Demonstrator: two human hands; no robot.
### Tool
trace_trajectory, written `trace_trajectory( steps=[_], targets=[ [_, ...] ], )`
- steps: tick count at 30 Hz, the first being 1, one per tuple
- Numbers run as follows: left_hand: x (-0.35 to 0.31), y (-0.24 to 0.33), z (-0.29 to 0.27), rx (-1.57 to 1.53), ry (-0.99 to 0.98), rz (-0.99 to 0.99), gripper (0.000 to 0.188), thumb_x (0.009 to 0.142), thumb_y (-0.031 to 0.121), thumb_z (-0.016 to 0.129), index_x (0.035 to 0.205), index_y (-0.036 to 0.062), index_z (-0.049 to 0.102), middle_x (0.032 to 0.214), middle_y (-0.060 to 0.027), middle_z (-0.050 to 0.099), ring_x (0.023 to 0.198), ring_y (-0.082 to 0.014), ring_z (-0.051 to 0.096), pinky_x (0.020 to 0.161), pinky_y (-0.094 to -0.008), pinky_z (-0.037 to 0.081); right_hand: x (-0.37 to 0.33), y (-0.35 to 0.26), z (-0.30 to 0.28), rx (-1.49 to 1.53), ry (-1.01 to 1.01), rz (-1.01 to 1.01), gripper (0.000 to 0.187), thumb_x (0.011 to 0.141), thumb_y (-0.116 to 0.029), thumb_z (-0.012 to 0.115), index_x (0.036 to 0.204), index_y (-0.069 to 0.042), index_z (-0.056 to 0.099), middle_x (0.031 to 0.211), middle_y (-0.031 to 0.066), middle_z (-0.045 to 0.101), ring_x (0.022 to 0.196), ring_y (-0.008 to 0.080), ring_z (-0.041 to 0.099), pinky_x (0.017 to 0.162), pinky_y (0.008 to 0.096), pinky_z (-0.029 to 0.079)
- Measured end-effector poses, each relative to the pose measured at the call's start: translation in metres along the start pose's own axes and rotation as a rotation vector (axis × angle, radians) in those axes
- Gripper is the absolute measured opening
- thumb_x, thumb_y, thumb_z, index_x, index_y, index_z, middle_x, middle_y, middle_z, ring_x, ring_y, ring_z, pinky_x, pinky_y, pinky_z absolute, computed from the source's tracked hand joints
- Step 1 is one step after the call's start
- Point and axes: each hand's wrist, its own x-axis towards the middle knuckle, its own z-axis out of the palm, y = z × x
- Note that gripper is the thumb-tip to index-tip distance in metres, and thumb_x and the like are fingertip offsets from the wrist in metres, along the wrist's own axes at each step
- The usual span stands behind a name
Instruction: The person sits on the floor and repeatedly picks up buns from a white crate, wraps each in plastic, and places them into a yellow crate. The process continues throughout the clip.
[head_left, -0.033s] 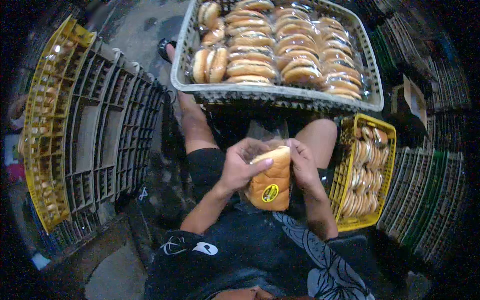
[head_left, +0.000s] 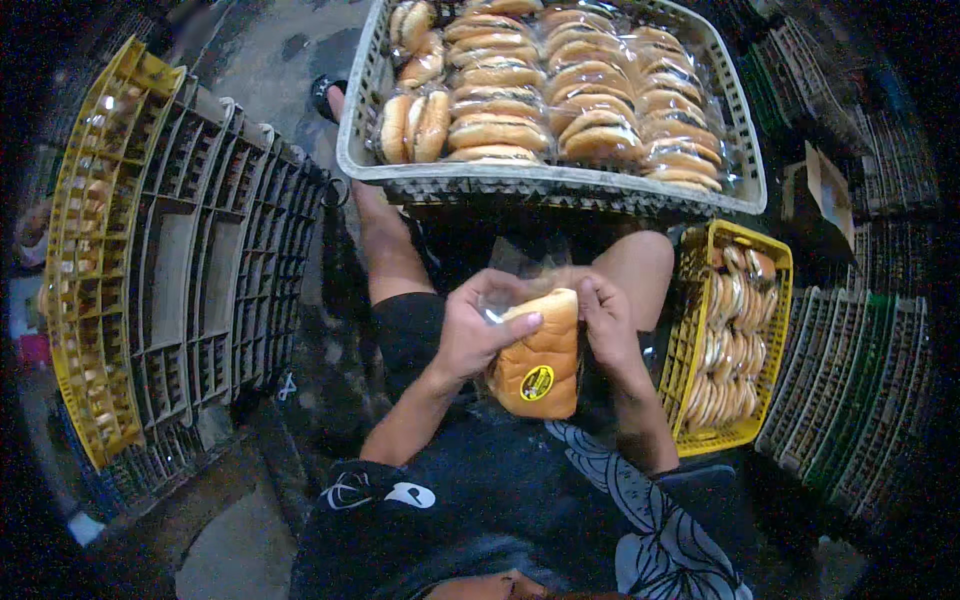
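L crates: big grey lattice crate [head_left: 215,260] w/ yellow crate [head_left: 95,260] along its outer side; walls off the L side, well apart from hands.
Grey tray-crate [head_left: 560,183]: ahead, above lap; bagged buns [head_left: 595,90] in 4 rows, near-full. Front rim = barrier just beyond hands; far edge cut off at top.
R stacks: piled grey + green crates [head_left: 850,390], far R; outer parts lost in dark lens rim, count unclear.
Yellow crate, R [head_left: 686,330]: low, just beside R knee [head_left: 635,265]; holds more bagged buns; limits room on R.
Floor [head_left: 300,40]: bare strip upper L, btwn L crates & grey tray-crate; L shoe [head_left: 322,98] at its edge.
Cardboard box [head_left: 828,200]: R, behind yellow crate; dark, contents can't tell.
Loaf [head_left: 545,340]: in clear bag, over lap, near upright, btwn both hands; open room = lap gap short of the front rim.
L hand [head_left: 475,325]: fingers gripping loaf's upper L, thumb across its face; other fingertips hidden behind.
R hand [head_left: 608,320]: fingers pinched on clear bag [head_left: 550,278] at loaf's upper R corner; bag top blurry vs dark bkgd.
Sticker [head_left: 537,383]: yellow/black oval, low on loaf.
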Motion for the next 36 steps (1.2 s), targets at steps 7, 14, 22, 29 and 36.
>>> trace_trajectory(
  steps=[7,14,22,29,36],
  targets=[
    [0.007,-0.005,0.007,-0.009,0.058,0.045,0.026,0.079,0.011,0.06,0.099,-0.0004,0.049,0.081,-0.0055,0.058,0.075,-0.0108,0.055,0.072,-0.0228,0.044,0.009,-0.032,-0.006,-0.117,-0.166,-0.112,0.019,0.078,-0.014,0.059,0.09,0.001,0.058,0.084,0.0014,0.058,0.082,0.01,0.051,0.076,0.0244,0.041],
    [0.023,-0.012,0.003,0.17,-0.05,-0.156,0.013,0.077,0.007,0.061,0.087,-0.0002,0.057,0.081,-0.0042,0.058,0.074,-0.009,0.053,0.066,-0.0212,0.043,0.007,-0.014,0.005,-0.024,-0.016,-0.079,0.013,0.082,-0.011,0.055,0.088,0.0,0.055,0.088,0.0028,0.055,0.081,0.01,0.051,0.076,0.0239,0.041],
    [0.004,-0.01,0.006,0.65,-0.056,0.102,0.024,0.077,0.006,0.058,0.098,-0.0002,0.047,0.081,-0.0112,0.058,0.073,-0.0198,0.06,0.065,-0.0291,0.048,-0.003,-0.012,0.002,-0.498,-0.012,-0.164,0.01,0.074,-0.007,0.059,0.082,-0.002,0.057,0.075,0.0087,0.057,0.071,0.0203,0.057,0.066,0.0295,0.046],
    [-0.015,-0.033,-0.015,1.047,-0.356,0.071,0.015,0.08,0.015,0.054,0.086,0.0025,0.058,0.09,-0.0094,0.058,0.09,-0.0201,0.056,0.081,-0.0291,0.04,-0.04,0.003,0.0,-0.996,-0.224,-0.089,0.015,0.075,-0.008,0.049,0.088,-0.006,0.057,0.083,0.0102,0.055,0.081,0.0274,0.049,0.069,0.0366,0.043],
    [-0.01,-0.066,-0.021,0.621,-0.299,-0.249,0.023,0.084,0.019,0.046,0.091,-0.0006,0.056,0.09,-0.0115,0.057,0.084,-0.0196,0.054,0.079,-0.0296,0.04,-0.063,0.037,-0.003,-1.101,0.025,-0.124,0.03,0.075,-0.009,0.053,0.104,-0.004,0.049,0.1,0.0147,0.053,0.09,0.0279,0.053,0.075,0.0338,0.045]
  ],
)
